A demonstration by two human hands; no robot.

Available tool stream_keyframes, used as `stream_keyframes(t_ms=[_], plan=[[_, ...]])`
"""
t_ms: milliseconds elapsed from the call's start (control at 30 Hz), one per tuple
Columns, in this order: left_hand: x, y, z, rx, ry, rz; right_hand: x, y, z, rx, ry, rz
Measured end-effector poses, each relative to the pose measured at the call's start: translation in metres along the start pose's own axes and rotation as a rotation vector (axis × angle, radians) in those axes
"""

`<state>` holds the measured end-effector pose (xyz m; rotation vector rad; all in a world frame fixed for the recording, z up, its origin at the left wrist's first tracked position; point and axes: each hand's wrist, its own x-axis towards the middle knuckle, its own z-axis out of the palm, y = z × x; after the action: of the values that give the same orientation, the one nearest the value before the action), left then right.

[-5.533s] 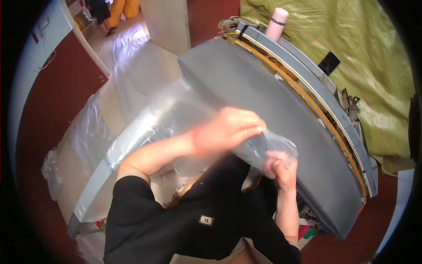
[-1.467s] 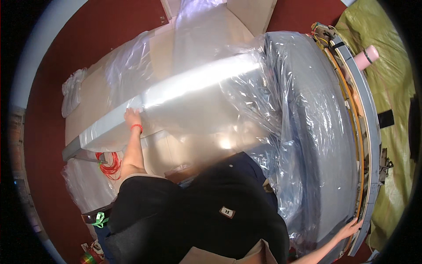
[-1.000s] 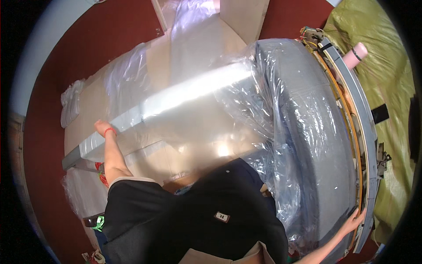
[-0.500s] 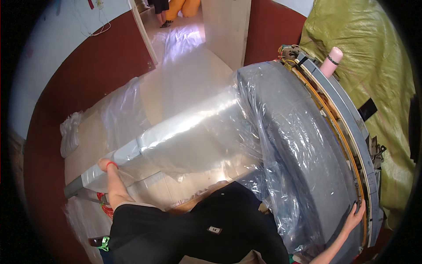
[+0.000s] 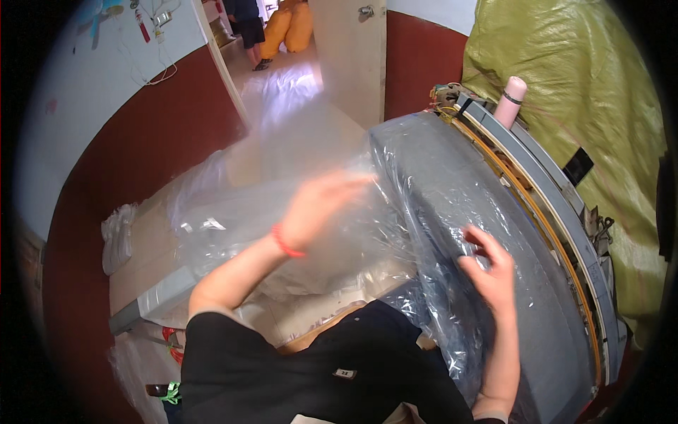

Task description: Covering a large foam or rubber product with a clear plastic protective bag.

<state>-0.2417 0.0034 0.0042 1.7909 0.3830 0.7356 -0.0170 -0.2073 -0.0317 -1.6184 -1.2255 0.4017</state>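
Observation:
Clear plastic film (image 5: 339, 247) spreads over the table's left side and bunches in folds beside the dark grey fabric (image 5: 452, 169). My left hand (image 5: 321, 205), with a red band at its wrist, is above the film and points right. Motion blurs its fingers, and I cannot tell whether they touch the film. Over the grey fabric, near the film's crumpled edge, hovers my right hand (image 5: 494, 272). Its fingers are bent, with a gap between thumb and forefinger and nothing seen in it. A grey bar (image 5: 166, 293) shows at the left, partly under the film.
Along the right runs a curved-looking rail frame (image 5: 544, 169) with an orange strip. A pink bottle (image 5: 510, 106) and a dark flat object (image 5: 578, 166) are beside it. A yellow-green sheet (image 5: 565, 56) hangs behind. Beyond the doorway a person (image 5: 248, 32) stands near orange sacks (image 5: 288, 30).
My left hand has left the grey bar and swung right over the film. My right hand has come off the rail's edge, moving left and up over the grey fabric.

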Motion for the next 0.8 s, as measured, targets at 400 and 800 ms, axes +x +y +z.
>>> stream_keyframes(t_ms=[400, 800], plan=[[0.166, 0.006, 0.046, 0.827, 0.165, 0.813, -0.125, 0.009, -0.016, 0.217, -0.262, 0.319], [0.170, -0.033, 0.238, -0.473, -0.401, -0.001, -0.389, -0.034, -0.259, 0.177, 1.472, -0.343]])
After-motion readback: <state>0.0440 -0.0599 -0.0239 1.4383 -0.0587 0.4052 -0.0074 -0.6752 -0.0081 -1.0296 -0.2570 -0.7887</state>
